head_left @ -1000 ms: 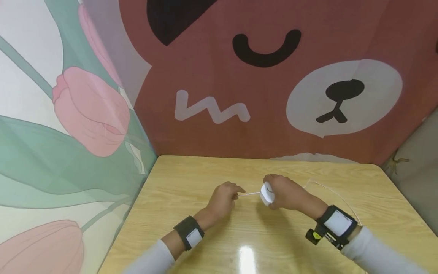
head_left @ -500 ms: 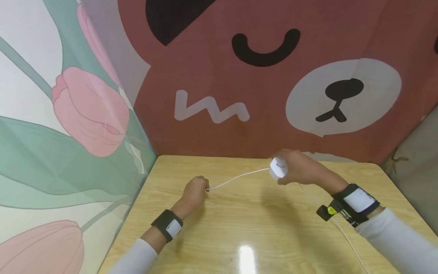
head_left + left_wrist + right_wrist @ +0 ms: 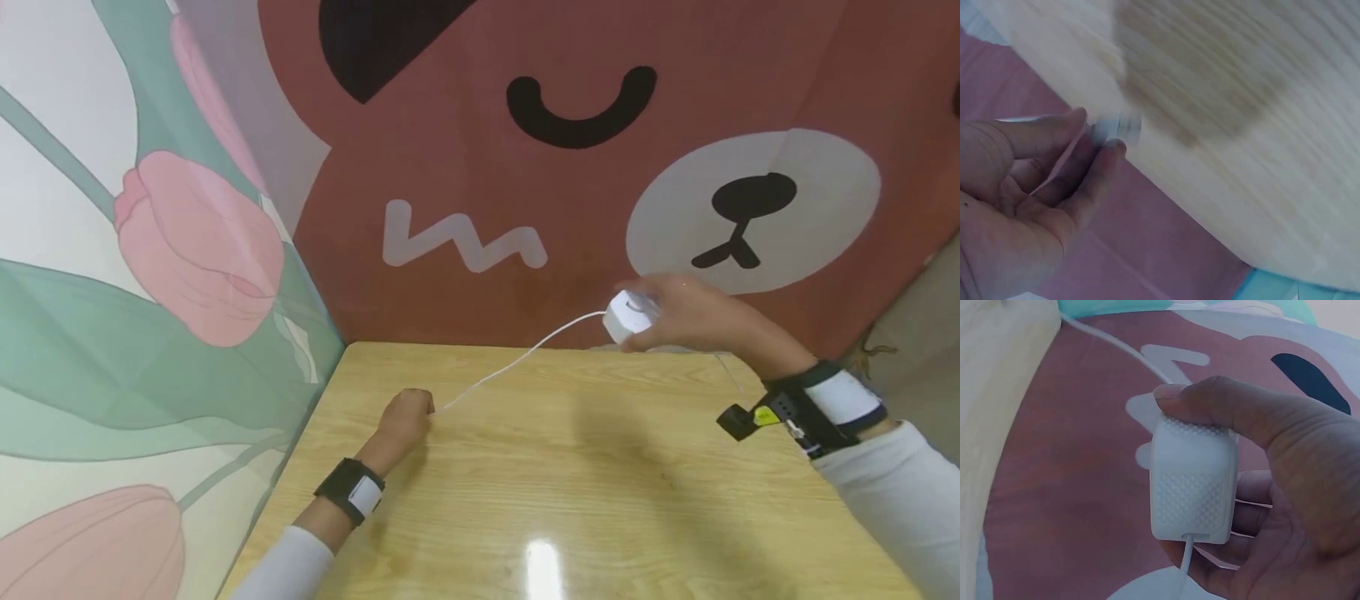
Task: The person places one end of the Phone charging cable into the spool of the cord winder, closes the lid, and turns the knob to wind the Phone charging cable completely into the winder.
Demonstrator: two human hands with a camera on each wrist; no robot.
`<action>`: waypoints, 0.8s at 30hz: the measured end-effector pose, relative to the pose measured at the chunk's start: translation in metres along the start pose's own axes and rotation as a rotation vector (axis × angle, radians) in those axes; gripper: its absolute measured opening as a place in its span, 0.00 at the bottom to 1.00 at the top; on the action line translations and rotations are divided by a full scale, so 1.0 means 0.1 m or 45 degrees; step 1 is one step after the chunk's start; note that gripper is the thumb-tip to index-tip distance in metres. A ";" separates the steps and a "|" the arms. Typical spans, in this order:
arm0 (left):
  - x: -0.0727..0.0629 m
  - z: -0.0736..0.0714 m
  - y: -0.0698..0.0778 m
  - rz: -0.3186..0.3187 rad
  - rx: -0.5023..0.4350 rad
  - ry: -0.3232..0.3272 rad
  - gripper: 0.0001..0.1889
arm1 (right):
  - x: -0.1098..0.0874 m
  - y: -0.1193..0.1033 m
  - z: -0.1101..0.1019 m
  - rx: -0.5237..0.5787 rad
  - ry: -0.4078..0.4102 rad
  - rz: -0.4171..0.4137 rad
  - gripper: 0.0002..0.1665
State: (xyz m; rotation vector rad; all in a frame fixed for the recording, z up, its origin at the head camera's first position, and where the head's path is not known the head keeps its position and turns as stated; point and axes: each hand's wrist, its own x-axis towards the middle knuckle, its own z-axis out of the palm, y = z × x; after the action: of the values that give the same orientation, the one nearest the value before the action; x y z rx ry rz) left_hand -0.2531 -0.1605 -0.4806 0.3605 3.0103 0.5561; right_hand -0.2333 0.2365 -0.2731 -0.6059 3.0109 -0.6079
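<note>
My right hand [image 3: 686,312] holds up a small white block [image 3: 1191,481] with dotted, textured patches, gripped between the thumb on one end and the fingers behind. In the right wrist view, a thin white cable [image 3: 1185,562] comes out of a slot in the block, and more cable runs off beyond the thumb. Towards the left, the cable [image 3: 517,362] hangs in a slack curve down to my left hand [image 3: 405,417], low over the table. There, thumb and fingertips pinch a small cable plug [image 3: 1116,127], blurred in the left wrist view.
A light wood-grain table [image 3: 525,500] lies beneath both hands. Behind it stands a red-brown bear-patterned cloth [image 3: 450,292], and a tulip-patterned one [image 3: 202,250] borders the left side. A faint strand of cable hangs behind the right wrist.
My left hand has moved left with the plug. My right hand has risen and moved right with the white block, and the stretch of cable between them has grown much longer.
</note>
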 end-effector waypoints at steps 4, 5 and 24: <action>0.01 -0.06 0.17 0.064 -0.189 0.047 0.13 | 0.01 -0.06 -0.09 -0.024 0.020 -0.004 0.54; 0.01 -0.09 0.25 0.089 -0.236 0.066 0.15 | 0.02 -0.08 -0.11 -0.027 0.020 -0.004 0.55; -0.01 -0.66 1.74 0.666 -0.803 0.569 0.21 | 0.00 -0.50 -0.23 0.138 0.017 0.005 0.52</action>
State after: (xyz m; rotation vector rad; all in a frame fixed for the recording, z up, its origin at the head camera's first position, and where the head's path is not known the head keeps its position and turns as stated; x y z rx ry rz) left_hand -0.2207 -0.0261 -0.3562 1.0894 2.8575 1.7660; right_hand -0.2162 0.2024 -0.2331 -0.5922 2.9664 -0.7716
